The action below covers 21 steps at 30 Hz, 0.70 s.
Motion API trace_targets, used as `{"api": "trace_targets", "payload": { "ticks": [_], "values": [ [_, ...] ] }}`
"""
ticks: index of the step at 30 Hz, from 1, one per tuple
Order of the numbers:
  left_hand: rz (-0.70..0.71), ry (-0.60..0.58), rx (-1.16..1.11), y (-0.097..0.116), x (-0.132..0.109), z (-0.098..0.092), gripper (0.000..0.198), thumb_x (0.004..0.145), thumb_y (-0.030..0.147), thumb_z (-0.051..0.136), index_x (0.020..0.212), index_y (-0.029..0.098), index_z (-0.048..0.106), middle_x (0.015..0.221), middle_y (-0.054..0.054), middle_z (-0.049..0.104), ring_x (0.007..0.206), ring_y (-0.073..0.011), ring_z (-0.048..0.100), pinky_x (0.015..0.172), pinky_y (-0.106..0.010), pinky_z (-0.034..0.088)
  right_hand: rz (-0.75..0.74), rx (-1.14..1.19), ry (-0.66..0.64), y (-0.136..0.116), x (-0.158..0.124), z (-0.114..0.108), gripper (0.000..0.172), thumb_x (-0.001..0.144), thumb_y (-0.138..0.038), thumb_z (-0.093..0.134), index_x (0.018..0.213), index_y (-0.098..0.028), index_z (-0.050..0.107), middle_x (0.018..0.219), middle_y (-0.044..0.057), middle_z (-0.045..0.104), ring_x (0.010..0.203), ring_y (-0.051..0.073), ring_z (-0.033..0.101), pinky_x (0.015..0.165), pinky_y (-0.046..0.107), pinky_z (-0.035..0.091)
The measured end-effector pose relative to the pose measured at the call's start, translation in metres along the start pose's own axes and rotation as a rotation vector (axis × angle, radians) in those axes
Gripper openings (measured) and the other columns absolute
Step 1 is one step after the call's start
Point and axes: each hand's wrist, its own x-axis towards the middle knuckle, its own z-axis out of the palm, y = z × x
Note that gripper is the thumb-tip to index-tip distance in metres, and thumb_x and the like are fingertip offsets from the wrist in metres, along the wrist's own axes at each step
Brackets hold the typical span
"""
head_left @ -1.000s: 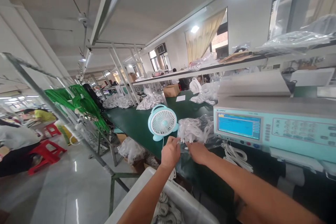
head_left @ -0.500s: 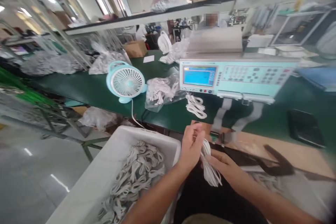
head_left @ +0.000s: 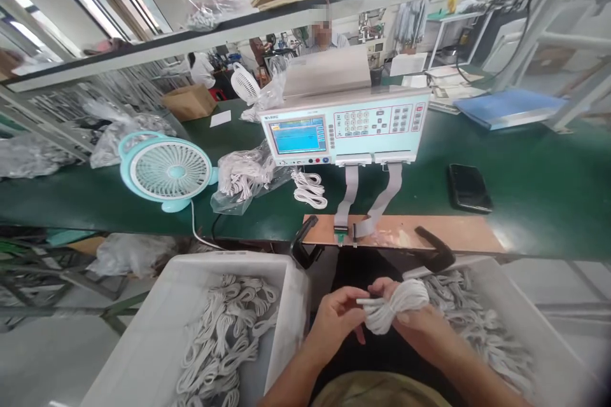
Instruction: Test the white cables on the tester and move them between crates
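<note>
A coiled white cable bundle (head_left: 409, 296), gathered tight at its middle, lies nearly level between my hands in front of my body. My right hand (head_left: 424, 325) is closed round it from the right and below. From the left, the thumb and forefinger of my left hand (head_left: 334, 321) pinch a cable end that sticks out of the bundle. Part of the right fingers is hidden behind the coil. Ahead, a flat board (head_left: 396, 229) at the bench edge carries two grey ribbon cables (head_left: 387, 194) that run down from a tester with a lit screen (head_left: 300, 135).
White bins stand on either side of me: the left bin (head_left: 138, 331) and the right bin (head_left: 520, 311) both hold tied cables. On the green bench are a fan (head_left: 174, 172), a bagged cable heap (head_left: 243, 178), another coiled cable (head_left: 309, 189) and a phone (head_left: 469, 187). Black clamps (head_left: 305, 243) grip the board.
The view has swung right, bringing the right bin into sight. The cable bundle has turned from hanging downward to lying nearly level, and both hands have shifted their hold on it.
</note>
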Motion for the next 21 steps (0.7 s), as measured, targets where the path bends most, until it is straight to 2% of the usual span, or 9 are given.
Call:
{"api": "trace_targets", "payload": {
  "ticks": [3,5,7,9,11,13,16,18,21],
  "values": [
    [0.078,0.018,0.095,0.002,-0.002,0.005,0.026,0.074,0.039,0.071,0.079,0.013,0.068,0.080,-0.003,0.056,0.057,-0.0109,0.055,0.048,-0.023,0.048,0.014,-0.007,-0.028,0.008,-0.001,-0.010,0.032,0.071,-0.043,0.073,0.093,-0.023,0.063,0.111,0.008,0.053,0.098,0.029,0.053,0.080,0.039,0.047],
    [0.164,0.067,0.232,0.004,-0.003,0.005,0.023,0.080,0.036,0.065,0.076,0.014,0.068,0.079,-0.003,0.057,0.062,-0.0120,0.056,0.055,-0.024,0.048,0.023,0.015,-0.028,0.015,-0.001,-0.021,0.043,0.073,-0.054,0.069,0.104,-0.026,0.061,0.115,0.009,0.054,0.105,0.032,0.052,0.086,0.045,0.046],
    [0.273,0.099,0.417,0.006,-0.004,0.002,0.021,0.085,0.033,0.059,0.076,0.015,0.067,0.078,-0.003,0.058,0.070,-0.0139,0.057,0.064,-0.025,0.046,-0.004,-0.085,0.060,0.019,0.000,-0.031,0.048,0.080,-0.059,0.059,0.115,-0.027,0.056,0.117,0.010,0.055,0.108,0.034,0.052,0.089,0.047,0.044],
    [0.357,0.091,0.578,0.007,-0.004,-0.002,0.021,0.088,0.029,0.054,0.077,0.015,0.065,0.077,-0.004,0.058,0.076,-0.0148,0.056,0.069,-0.025,0.043,-0.105,-0.439,0.197,0.016,0.002,-0.035,0.044,0.085,-0.053,0.057,0.120,-0.026,0.054,0.118,0.011,0.056,0.110,0.033,0.052,0.092,0.047,0.042],
    [0.377,0.050,0.670,0.006,-0.004,-0.004,0.020,0.090,0.026,0.051,0.079,0.015,0.063,0.079,-0.004,0.058,0.076,-0.0147,0.054,0.070,-0.025,0.041,-0.248,-0.913,0.208,0.007,0.003,-0.030,0.039,0.085,-0.039,0.062,0.122,-0.027,0.053,0.120,0.010,0.055,0.113,0.031,0.049,0.094,0.046,0.038],
    [0.370,0.021,0.715,0.004,-0.003,-0.004,0.019,0.091,0.024,0.049,0.080,0.016,0.061,0.080,-0.004,0.057,0.077,-0.0147,0.053,0.070,-0.025,0.040,-0.335,-1.242,0.020,-0.001,0.004,-0.020,0.033,0.086,-0.028,0.063,0.118,-0.027,0.056,0.112,0.008,0.058,0.104,0.028,0.051,0.090,0.043,0.037],
    [0.312,0.058,0.699,-0.004,-0.002,-0.001,0.017,0.089,0.023,0.049,0.077,0.016,0.058,0.079,-0.003,0.055,0.076,-0.0140,0.052,0.069,-0.025,0.039,-0.286,-1.372,-0.205,-0.004,0.007,-0.005,0.013,0.090,-0.022,0.057,0.103,-0.022,0.058,0.089,0.004,0.061,0.080,0.021,0.053,0.073,0.035,0.038],
    [0.216,0.144,0.614,-0.010,-0.002,0.002,0.014,0.087,0.022,0.051,0.076,0.016,0.056,0.076,-0.001,0.053,0.071,-0.0127,0.050,0.066,-0.024,0.039,-0.271,-1.375,-0.203,0.002,0.007,-0.002,0.004,0.091,-0.022,0.055,0.094,-0.020,0.057,0.082,0.003,0.059,0.073,0.020,0.051,0.067,0.032,0.036],
    [0.041,0.197,0.350,-0.014,-0.006,0.003,0.009,0.080,0.022,0.058,0.081,0.017,0.051,0.073,0.002,0.051,0.065,-0.0103,0.048,0.061,-0.022,0.038,-0.316,-1.338,-0.159,0.018,0.005,-0.007,0.009,0.094,-0.022,0.049,0.086,-0.020,0.053,0.077,0.002,0.056,0.070,0.019,0.049,0.064,0.031,0.035]
  ]
}}
